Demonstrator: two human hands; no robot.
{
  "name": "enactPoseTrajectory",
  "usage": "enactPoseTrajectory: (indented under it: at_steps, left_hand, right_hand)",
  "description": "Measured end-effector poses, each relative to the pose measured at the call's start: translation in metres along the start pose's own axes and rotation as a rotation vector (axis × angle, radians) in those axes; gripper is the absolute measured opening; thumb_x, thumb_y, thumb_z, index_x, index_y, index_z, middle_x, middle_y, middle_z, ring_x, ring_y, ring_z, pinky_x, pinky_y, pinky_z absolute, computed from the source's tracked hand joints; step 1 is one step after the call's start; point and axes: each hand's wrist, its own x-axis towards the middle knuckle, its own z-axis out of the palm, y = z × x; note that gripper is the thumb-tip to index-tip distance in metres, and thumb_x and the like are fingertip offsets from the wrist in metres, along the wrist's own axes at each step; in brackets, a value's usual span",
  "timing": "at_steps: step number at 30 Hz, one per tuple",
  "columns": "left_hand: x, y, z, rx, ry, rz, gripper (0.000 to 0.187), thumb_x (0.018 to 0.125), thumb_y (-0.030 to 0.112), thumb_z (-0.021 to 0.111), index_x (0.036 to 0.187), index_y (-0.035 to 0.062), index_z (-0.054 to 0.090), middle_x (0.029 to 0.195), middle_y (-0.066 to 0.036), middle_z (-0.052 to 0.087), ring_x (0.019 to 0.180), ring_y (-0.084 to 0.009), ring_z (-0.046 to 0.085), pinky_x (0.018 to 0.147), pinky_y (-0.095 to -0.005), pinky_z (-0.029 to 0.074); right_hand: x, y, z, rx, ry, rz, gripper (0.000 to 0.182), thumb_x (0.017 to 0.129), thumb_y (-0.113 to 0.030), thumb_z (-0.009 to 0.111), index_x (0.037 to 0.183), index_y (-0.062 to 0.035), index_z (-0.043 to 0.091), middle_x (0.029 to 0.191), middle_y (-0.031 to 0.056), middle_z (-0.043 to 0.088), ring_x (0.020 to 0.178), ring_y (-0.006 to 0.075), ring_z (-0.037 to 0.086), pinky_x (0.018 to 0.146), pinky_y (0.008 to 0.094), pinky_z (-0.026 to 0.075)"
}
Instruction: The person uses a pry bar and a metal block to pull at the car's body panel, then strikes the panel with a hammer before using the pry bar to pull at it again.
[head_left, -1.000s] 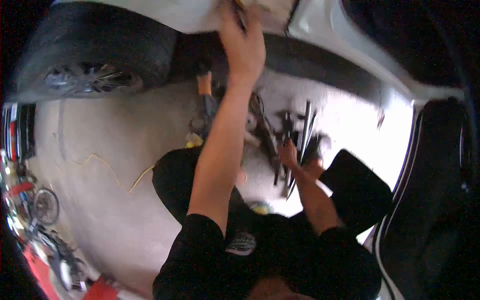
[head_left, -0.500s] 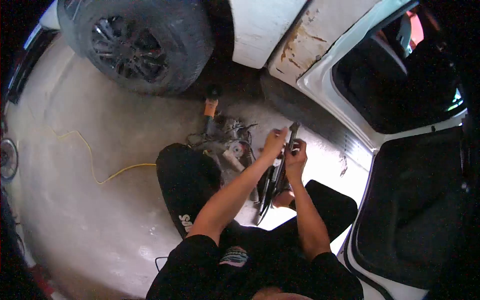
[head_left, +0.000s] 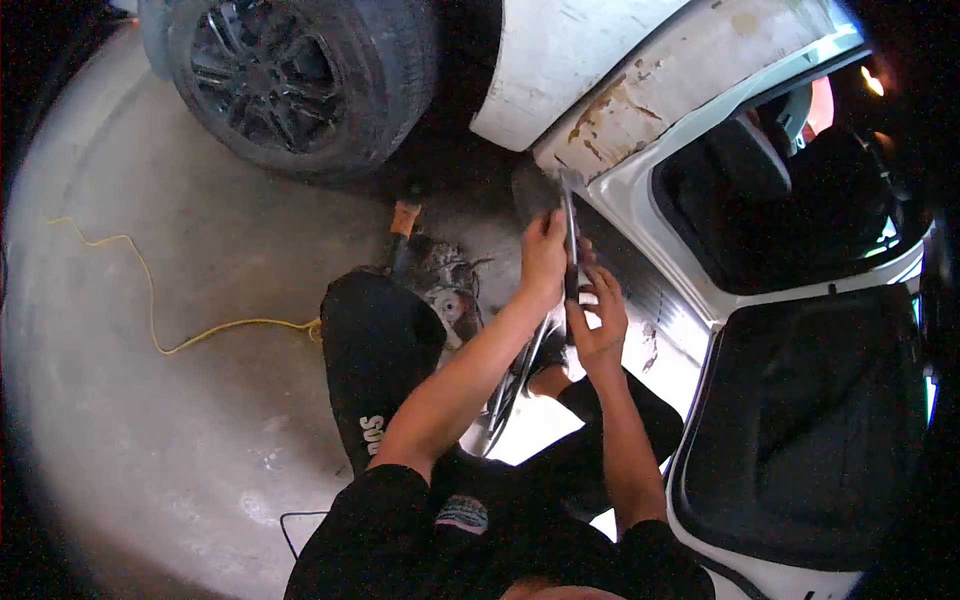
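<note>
- The long tool (head_left: 572, 235) has been lifted away from the floor, and its head is now set close to the lower corner of the scraped white panel (head_left: 690, 80); whether the two are touching cannot be told.
- By this, the tool seems to have been brought into position for work at that corner.
- The tool's lower part is clasped in the right hand (head_left: 600, 325), with the thumb laid along it.
- The left hand (head_left: 545, 262) is placed higher, against the shaft; its fingers are partly hidden, so whether it is clamped there cannot be told.
- Half a second earlier, the tool's head was seen over the bright floor, below the panel, and both hands were held lower.
- The wheel (head_left: 265, 85) is now shown farther right, as the view has shifted.
</note>
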Motion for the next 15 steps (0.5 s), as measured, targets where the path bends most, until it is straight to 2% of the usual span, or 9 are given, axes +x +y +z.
enactPoseTrajectory:
  at_steps: [1,2,3,5,6,11,13,14,15]
  left_hand:
    - [0.002,0.014,0.008,-0.176,0.011,0.039,0.022,0.105,0.032,0.052,0.104,0.0097,0.051,0.08,-0.005,0.059,0.057,-0.0159,0.058,0.05,-0.0329,0.05]
    - [0.013,0.014,0.004,-0.171,-0.053,0.091,0.025,0.106,0.036,0.05,0.109,0.0119,0.049,0.078,-0.005,0.056,0.06,-0.0193,0.06,0.049,-0.0349,0.05]
    - [0.013,0.014,0.006,-0.17,-0.051,0.085,0.025,0.106,0.036,0.05,0.109,0.0119,0.049,0.078,-0.005,0.056,0.06,-0.0193,0.06,0.049,-0.0349,0.05]
    - [0.012,0.018,0.017,-0.069,-0.064,0.055,0.023,0.106,0.036,0.048,0.108,0.0123,0.048,0.078,-0.005,0.057,0.059,-0.0178,0.059,0.048,-0.0343,0.049]
    - [0.007,0.018,0.027,0.019,0.034,0.031,0.024,0.107,0.036,0.045,0.106,0.0122,0.047,0.074,-0.004,0.054,0.055,-0.0154,0.055,0.047,-0.0319,0.047]
    - [0.019,0.012,0.019,0.02,0.025,0.178,0.031,0.107,0.039,0.045,0.12,0.0114,0.049,0.071,-0.001,0.051,0.049,-0.0107,0.046,0.042,-0.027,0.039]
    - [0.025,0.044,0.019,0.125,0.013,0.251,0.041,0.108,0.036,0.044,0.141,0.0115,0.045,0.071,0.003,0.048,0.054,-0.0057,0.045,0.045,-0.0229,0.039]
    - [0.031,0.05,0.021,0.113,0.084,0.355,0.039,0.108,0.036,0.044,0.138,0.0107,0.046,0.075,0.003,0.048,0.056,-0.005,0.043,0.048,-0.0214,0.039]
    - [0.034,0.057,0.022,0.107,0.084,0.356,0.039,0.108,0.036,0.044,0.138,0.0107,0.046,0.075,0.003,0.048,0.056,-0.005,0.043,0.048,-0.0214,0.039]
  right_hand:
    - [-0.001,-0.004,-0.003,0.224,-0.061,0.185,0.05,0.092,0.0,0.061,0.141,0.0033,0.05,0.127,0.0162,0.061,0.101,0.0221,0.066,0.079,0.031,0.057]
    - [0.0,0.002,-0.01,0.357,-0.162,0.28,0.049,0.096,-0.004,0.059,0.143,0.0026,0.049,0.11,0.0127,0.066,0.086,0.0149,0.065,0.072,0.0283,0.054]
    - [0.003,0.006,-0.01,0.356,-0.162,0.286,0.049,0.096,-0.004,0.059,0.143,0.0026,0.049,0.11,0.0127,0.066,0.086,0.0149,0.065,0.072,0.0283,0.054]
    - [0.009,0.019,-0.004,0.315,-0.158,0.286,0.046,0.098,-0.005,0.056,0.143,0.0033,0.049,0.094,0.0105,0.067,0.072,0.0123,0.061,0.066,0.0272,0.051]
    - [0.012,0.024,0.003,0.276,-0.089,0.246,0.045,0.099,-0.005,0.054,0.142,0.0042,0.05,0.09,0.0102,0.068,0.068,0.0123,0.06,0.063,0.0265,0.05]
    - [0.014,0.023,0.007,0.176,-0.074,0.212,0.043,0.097,-0.003,0.056,0.14,0.003,0.053,0.096,0.0119,0.069,0.073,0.015,0.064,0.066,0.0284,0.052]
    - [0.016,0.029,-0.014,-0.052,-0.349,0.117,0.042,0.096,-0.005,0.059,0.138,0.0002,0.056,0.098,0.0109,0.069,0.075,0.015,0.065,0.067,0.0287,0.053]
    - [0.005,0.039,-0.022,-0.051,-0.39,0.265,0.043,0.094,-0.017,0.063,0.136,-0.008,0.059,0.109,0.0164,0.069,0.085,0.0248,0.067,0.079,0.0336,0.054]
    - [-0.007,0.054,-0.03,-0.056,-0.391,0.263,0.043,0.094,-0.017,0.063,0.136,-0.008,0.059,0.109,0.0164,0.069,0.085,0.0248,0.067,0.079,0.0336,0.054]
